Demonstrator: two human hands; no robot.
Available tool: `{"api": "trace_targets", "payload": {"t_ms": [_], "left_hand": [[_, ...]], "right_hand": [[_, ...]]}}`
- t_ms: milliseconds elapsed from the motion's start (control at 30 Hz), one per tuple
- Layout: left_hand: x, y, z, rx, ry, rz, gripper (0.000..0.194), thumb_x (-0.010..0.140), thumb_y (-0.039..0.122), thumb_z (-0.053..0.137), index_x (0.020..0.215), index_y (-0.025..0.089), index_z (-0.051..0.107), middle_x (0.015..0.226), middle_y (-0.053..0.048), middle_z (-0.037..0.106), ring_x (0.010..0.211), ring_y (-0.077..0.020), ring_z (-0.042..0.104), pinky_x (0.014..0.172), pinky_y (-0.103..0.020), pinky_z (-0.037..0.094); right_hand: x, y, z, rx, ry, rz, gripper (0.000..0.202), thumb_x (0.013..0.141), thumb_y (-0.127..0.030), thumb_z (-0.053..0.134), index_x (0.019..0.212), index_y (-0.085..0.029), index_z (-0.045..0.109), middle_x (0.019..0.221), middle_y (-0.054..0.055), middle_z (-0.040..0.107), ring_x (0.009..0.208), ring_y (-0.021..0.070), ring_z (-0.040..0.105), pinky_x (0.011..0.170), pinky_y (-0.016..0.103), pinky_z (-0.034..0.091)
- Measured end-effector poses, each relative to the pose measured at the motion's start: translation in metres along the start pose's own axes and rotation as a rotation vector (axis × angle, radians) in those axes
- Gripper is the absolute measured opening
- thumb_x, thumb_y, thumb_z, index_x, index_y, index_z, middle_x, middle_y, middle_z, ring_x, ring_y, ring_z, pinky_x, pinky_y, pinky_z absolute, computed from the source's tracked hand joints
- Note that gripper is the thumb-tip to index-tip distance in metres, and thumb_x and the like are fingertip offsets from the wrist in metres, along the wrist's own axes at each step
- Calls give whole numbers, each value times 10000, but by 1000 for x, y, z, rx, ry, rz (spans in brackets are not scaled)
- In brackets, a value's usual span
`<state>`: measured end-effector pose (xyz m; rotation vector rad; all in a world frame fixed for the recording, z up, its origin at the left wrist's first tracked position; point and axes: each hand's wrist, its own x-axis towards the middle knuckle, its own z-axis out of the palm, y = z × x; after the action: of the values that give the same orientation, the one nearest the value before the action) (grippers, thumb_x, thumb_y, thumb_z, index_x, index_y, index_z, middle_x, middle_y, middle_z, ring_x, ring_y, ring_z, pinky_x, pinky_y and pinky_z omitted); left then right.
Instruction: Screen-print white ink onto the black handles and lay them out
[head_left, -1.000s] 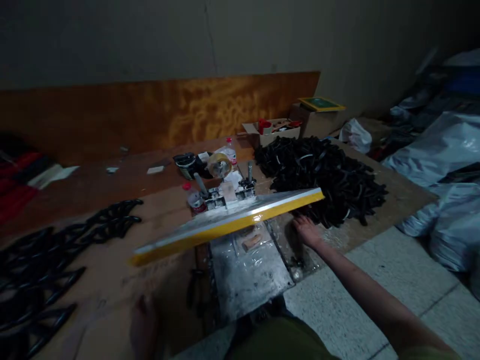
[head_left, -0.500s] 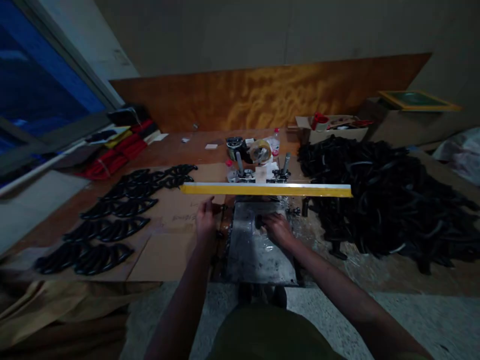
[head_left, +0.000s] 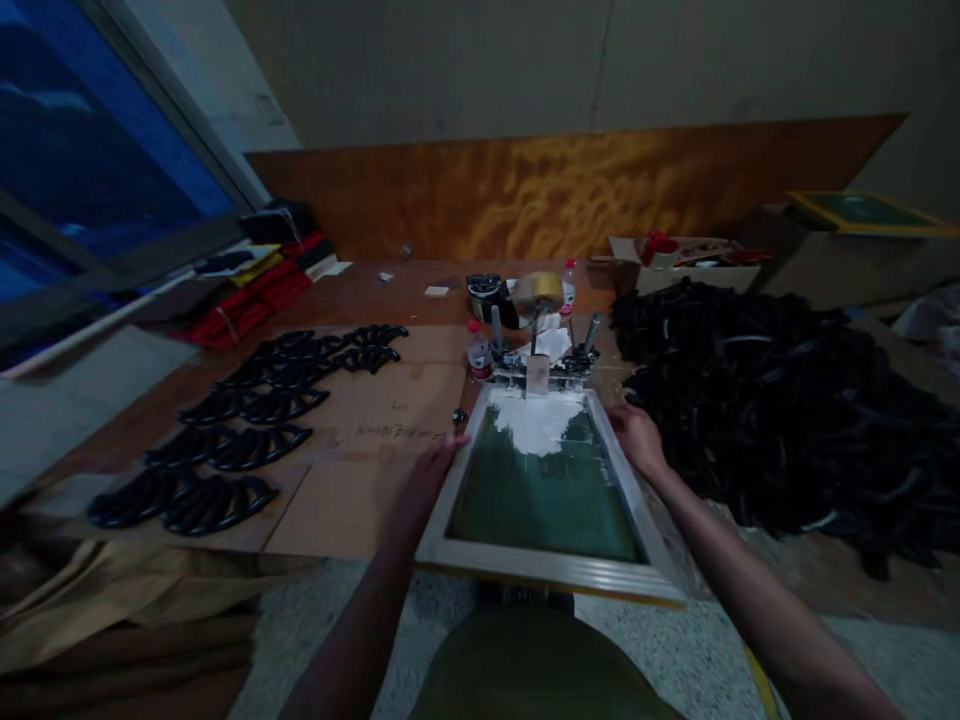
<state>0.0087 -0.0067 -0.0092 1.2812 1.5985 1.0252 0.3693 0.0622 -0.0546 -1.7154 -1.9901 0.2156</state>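
A screen printing frame (head_left: 652,520) with pale rails lies lowered in front of me, its near end tilted toward me. White ink (head_left: 544,420) covers the far part of its green mesh (head_left: 540,500). My left hand (head_left: 435,475) is blurred at the left rail, its fingertips touching or very close to it. At the right rail, my right hand (head_left: 637,440) has bent fingers that appear to grip the edge; their tips are hidden. The frame covers the metal plate and the black piece on it. Behind stands the hinge clamp (head_left: 538,375).
Black curved handles (head_left: 221,503) lie in fanned rows on cardboard (head_left: 330,505) to the left. A large heap of black handles (head_left: 750,400) fills the right. Behind the clamp are bottles (head_left: 478,350), an ink can (head_left: 484,292) and a tape roll (head_left: 541,290).
The raised frame, seen edge-on before, has swung down over the plate. My right hand has left the black piece and moved right to the rail. My left hand has shifted nearer the frame.
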Motion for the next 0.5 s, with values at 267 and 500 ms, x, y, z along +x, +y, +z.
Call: {"api": "trace_targets", "payload": {"t_ms": [267,500], "left_hand": [[-4,-71,29,-151,-114,-174,638,823,463,592,1393,190,504,1036,-88,744,969,-268,688,854,-386,527],[3,-92,31,-197,-110,-190,656,786,501,640,1349,179,542,1146,-95,717,1043,-257,669,907,-375,513]], "right_hand": [[74,-82,23,-187,-145,-249,395,833,-138,552,1226,-146,589,1253,132,602,1165,246,525,956,338,440],[57,-87,22,-306,-286,-170,159,878,-213,536,969,-138,642,1045,140,655,990,234,589,825,285,441]]}}
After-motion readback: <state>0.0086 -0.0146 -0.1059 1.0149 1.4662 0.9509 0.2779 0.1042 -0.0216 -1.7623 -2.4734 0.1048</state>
